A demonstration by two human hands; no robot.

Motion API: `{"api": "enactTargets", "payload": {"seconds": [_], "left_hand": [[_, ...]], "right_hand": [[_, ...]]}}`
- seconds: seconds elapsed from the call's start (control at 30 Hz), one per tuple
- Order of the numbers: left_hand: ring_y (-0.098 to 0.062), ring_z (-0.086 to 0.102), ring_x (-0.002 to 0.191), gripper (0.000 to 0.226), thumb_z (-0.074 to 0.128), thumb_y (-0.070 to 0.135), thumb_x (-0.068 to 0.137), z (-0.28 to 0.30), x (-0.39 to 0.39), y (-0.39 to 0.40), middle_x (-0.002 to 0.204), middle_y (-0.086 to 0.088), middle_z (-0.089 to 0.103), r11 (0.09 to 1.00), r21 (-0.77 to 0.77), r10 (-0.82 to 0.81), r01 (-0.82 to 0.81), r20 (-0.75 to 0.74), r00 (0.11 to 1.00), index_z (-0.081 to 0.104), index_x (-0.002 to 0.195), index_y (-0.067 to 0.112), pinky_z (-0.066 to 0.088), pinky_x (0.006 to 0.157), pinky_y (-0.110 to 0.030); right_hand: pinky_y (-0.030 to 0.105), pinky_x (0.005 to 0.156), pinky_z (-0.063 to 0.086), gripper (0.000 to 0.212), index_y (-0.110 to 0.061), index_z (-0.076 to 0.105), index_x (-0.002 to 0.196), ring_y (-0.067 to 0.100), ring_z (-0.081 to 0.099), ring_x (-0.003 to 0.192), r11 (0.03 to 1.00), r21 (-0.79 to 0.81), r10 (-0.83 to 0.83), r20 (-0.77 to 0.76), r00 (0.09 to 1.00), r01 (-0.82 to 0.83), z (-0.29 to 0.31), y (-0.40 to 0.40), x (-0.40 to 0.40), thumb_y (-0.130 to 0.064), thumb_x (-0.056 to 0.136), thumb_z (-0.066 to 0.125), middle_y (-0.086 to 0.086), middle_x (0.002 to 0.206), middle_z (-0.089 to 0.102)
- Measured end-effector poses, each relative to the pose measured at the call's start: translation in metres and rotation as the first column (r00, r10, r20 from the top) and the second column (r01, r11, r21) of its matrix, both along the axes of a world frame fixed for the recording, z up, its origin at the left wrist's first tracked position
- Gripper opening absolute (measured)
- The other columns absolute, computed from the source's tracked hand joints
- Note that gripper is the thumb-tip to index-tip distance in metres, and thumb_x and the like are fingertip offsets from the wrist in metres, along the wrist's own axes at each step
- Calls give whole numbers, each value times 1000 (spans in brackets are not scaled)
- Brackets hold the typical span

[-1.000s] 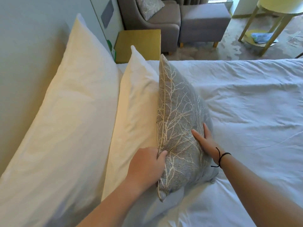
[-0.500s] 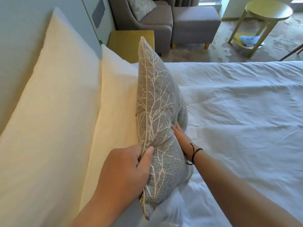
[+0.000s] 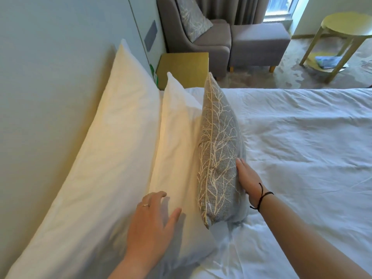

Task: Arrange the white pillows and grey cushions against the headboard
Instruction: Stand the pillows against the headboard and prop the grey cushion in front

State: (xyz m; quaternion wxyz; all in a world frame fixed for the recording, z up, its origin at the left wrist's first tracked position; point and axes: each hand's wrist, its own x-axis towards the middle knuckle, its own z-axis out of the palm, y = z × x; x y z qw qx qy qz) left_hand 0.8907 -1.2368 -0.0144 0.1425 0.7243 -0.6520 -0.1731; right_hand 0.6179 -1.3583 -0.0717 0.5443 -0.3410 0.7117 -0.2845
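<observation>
A large white pillow point(image 3: 96, 158) leans against the pale headboard point(image 3: 50, 77) on the left. A smaller white pillow point(image 3: 177, 141) stands in front of it. A grey cushion point(image 3: 218, 154) with a cream branch pattern stands upright on its edge against the smaller pillow. My left hand point(image 3: 153, 218) hovers with spread fingers over the near end of the smaller pillow, holding nothing. My right hand point(image 3: 248, 178) lies flat against the cushion's right face, fingers straight. The cushion's lower right side is hidden behind that hand.
The white duvet point(image 3: 302, 158) covers the bed to the right. Beyond the bed stand a yellow bedside table point(image 3: 185, 67), a grey armchair point(image 3: 201, 37) with another patterned cushion, a grey footstool point(image 3: 259, 43) and a round yellow side table point(image 3: 346, 27).
My left hand has let go of the cushion's top seam and moved left over the white pillow, fingers opening. The cushion now stands against the pillow with only my right hand on it.
</observation>
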Motion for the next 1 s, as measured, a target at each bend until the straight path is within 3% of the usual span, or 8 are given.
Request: {"api": "enactTargets", "payload": {"seconds": [0.07, 0.17, 0.37, 0.47, 0.57, 0.7, 0.87, 1.0], "left_hand": [[-20, 47, 126, 68, 64, 58, 81, -12, 17, 25, 138, 5, 50, 984, 146, 99, -98, -4, 995, 44, 137, 24, 41, 101, -36], [-24, 52, 125, 79, 68, 59, 77, -19, 26, 58, 137, -4, 55, 920, 345, 239, -185, -119, 964, 41, 140, 22, 44, 101, -39], [-15, 57, 119, 85, 71, 69, 62, -18, 26, 96, 128, 13, 59, 913, 377, 235, -156, -174, 956, 42, 136, 38, 45, 83, -30], [-20, 65, 107, 49, 75, 52, 70, -19, 27, 109, 110, 8, 71, 895, 406, 237, -185, -79, 968, 62, 113, 33, 47, 71, -29], [-23, 68, 88, 14, 72, 36, 81, -17, 35, 115, 86, 2, 73, 889, 415, 231, -194, -39, 972, 67, 84, 23, 53, 70, -35], [-16, 61, 65, 27, 67, 32, 86, -7, 45, 122, 64, 6, 62, 904, 388, 190, -179, 9, 982, 55, 63, 26, 41, 51, -28], [-20, 65, 77, 17, 64, 34, 89, 4, 65, 123, 78, 4, 68, 902, 412, 114, -127, 56, 992, 62, 73, 28, 51, 64, -32], [-11, 55, 59, 37, 67, 32, 87, 6, 73, 127, 58, 6, 55, 923, 377, 68, -81, 48, 997, 47, 56, 25, 33, 48, -25]], "right_hand": [[43, 113, 29, 67, -33, 30, 150, 18, 34, 140, 991, -125, 41, -29, 999, -45, 22, 15, 13, -67, 92, 37, -6, 157, 31], [44, 117, 25, 93, -34, 16, 153, 14, 24, 145, 970, -204, 119, -86, 989, -135, 54, 39, 35, -80, 78, 47, -9, 160, 22], [56, 117, 17, 118, -42, -12, 150, 22, -3, 150, 912, -138, 307, -394, 867, -386, 75, 72, 66, -83, 64, 58, 5, 163, -9], [56, 116, 20, 114, -42, -13, 149, 25, -3, 150, 907, -125, 316, -430, 845, -403, 71, 74, 67, -74, 69, 61, 8, 163, -11], [55, 114, 19, 110, -42, -10, 150, 24, -6, 150, 906, -126, 327, -395, 858, -403, 66, 70, 63, -63, 72, 63, 7, 163, -10], [57, 112, 21, 108, -45, -9, 149, 26, -5, 150, 912, -110, 330, -371, 868, -394, 61, 66, 64, -59, 71, 64, 8, 163, -9], [59, 114, 17, 106, -42, -10, 150, 27, -6, 149, 914, -132, 313, -375, 873, -384, 62, 74, 70, -59, 75, 64, 10, 163, -9], [60, 115, 16, 105, -40, -6, 152, 29, -3, 149, 929, -119, 284, -380, 881, -351, 70, 83, 79, -63, 77, 63, 10, 163, -7]]}}
